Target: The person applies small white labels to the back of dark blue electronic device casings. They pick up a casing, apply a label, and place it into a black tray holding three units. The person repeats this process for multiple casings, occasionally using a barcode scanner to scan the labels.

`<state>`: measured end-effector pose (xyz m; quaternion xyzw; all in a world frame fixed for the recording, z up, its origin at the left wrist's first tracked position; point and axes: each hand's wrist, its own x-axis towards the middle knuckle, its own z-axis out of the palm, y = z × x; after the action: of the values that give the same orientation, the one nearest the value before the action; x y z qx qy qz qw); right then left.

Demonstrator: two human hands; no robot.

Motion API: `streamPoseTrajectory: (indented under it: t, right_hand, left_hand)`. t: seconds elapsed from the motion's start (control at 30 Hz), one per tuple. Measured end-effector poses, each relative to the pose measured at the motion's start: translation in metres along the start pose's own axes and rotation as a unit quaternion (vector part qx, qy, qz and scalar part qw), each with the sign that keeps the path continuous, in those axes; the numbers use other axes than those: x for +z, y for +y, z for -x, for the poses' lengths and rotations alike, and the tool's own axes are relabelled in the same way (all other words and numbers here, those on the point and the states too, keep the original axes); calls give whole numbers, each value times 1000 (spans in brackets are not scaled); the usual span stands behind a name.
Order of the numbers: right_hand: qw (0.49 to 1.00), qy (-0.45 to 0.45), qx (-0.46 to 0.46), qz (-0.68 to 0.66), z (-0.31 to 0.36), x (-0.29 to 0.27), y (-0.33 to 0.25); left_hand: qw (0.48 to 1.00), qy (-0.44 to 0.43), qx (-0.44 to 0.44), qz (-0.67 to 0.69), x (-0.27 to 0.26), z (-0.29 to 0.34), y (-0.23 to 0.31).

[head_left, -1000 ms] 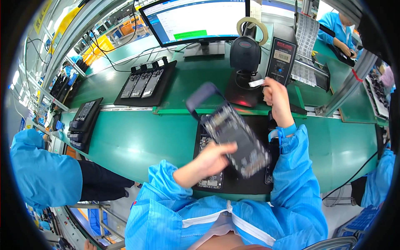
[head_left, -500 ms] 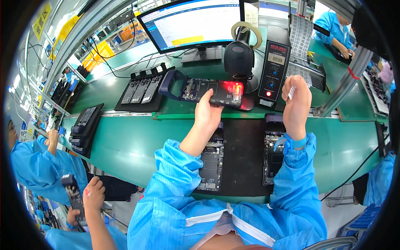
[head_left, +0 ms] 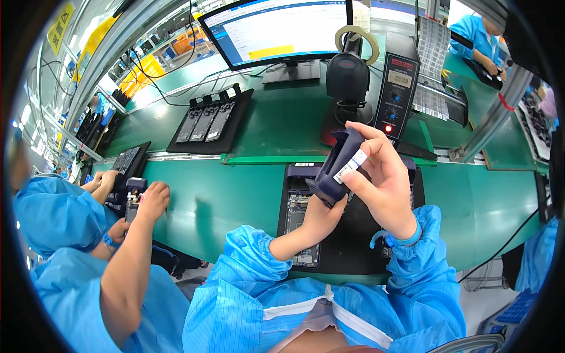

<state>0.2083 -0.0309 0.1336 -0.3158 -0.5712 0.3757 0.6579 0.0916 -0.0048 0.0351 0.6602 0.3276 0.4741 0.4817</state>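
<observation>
My left hand (head_left: 321,222) is closed from below around a part-built handheld device with a dark blue end loop (head_left: 336,154), tipped up so the loop faces up. My right hand (head_left: 382,179) has its thumb on a small white barcode label (head_left: 353,165), which lies along the side of the loop. Its index finger reaches over the loop's top. Whether the label is fully stuck down I cannot tell. Beneath my hands, a black mat (head_left: 353,253) bears another open device with bare circuit board (head_left: 296,215). A second one at the mat's right is mostly hidden by my right hand.
Behind stand a black scanner on a stand (head_left: 348,79), a label dispenser (head_left: 395,97) with a label strip (head_left: 431,53), and a monitor (head_left: 276,29). A black tray (head_left: 235,126) of several devices lies back left. Two co-workers (head_left: 65,206) sit close at the left.
The device has come back from the scanner toward me and been tipped up, loop uppermost. My right hand has brought the label across to the loop. The scanner's red light is off the board.
</observation>
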Motion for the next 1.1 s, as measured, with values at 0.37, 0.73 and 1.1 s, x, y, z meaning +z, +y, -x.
streamPoseTrajectory:
  t: [0.37,0.73,1.1]
  right_hand:
    - [937,18,76,342,-30,-71,-9]
    - [753,-168,262,580,-29,-132,63]
    - [970,-56,-74,227,-29,-85,5]
  left_hand:
    - [965,-112,-175,162,-15,15,-4]
    - [935,-212,-270,84,-26,21,1]
    - [821,-276,-442,235,36,21,1]
